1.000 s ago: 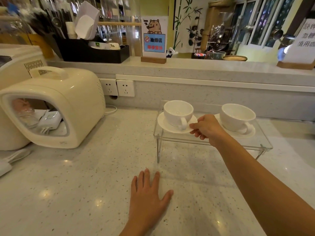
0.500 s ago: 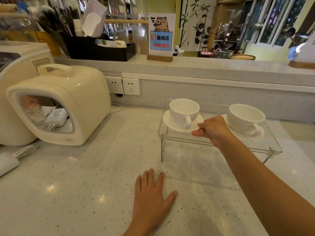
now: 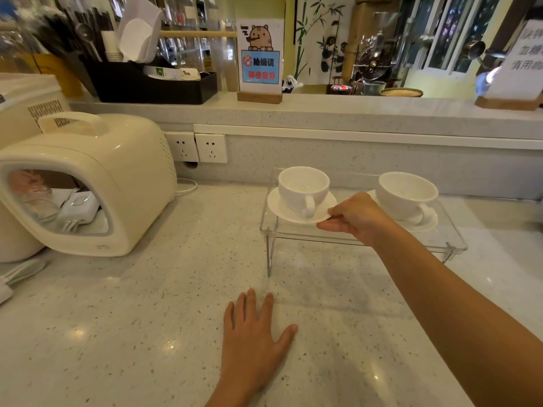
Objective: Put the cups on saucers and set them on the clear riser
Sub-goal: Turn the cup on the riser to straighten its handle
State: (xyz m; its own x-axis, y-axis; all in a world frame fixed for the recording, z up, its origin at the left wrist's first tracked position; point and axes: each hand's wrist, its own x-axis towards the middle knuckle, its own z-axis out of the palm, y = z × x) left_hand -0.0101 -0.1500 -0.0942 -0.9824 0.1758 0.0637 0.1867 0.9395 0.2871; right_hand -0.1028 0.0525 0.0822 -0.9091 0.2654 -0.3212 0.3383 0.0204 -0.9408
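Two white cups stand on white saucers on the clear riser (image 3: 452, 245). The left cup (image 3: 302, 186) sits on the left saucer (image 3: 279, 208), its handle facing me. My right hand (image 3: 357, 217) pinches the right rim of that saucer between thumb and fingers. The right cup (image 3: 407, 193) rests on the right saucer (image 3: 424, 224), partly behind my right hand. My left hand (image 3: 254, 339) lies flat on the counter in front of the riser, fingers spread, holding nothing.
A cream appliance with a handle (image 3: 88, 183) stands at the left with a white charger inside its opening. Wall sockets (image 3: 197, 146) sit behind it. A raised ledge (image 3: 323, 116) carries a black organiser (image 3: 152, 86) and a sign (image 3: 260, 60).
The view has shifted slightly; my right hand stays at the left saucer's rim on the riser. My left hand remains flat on the counter.
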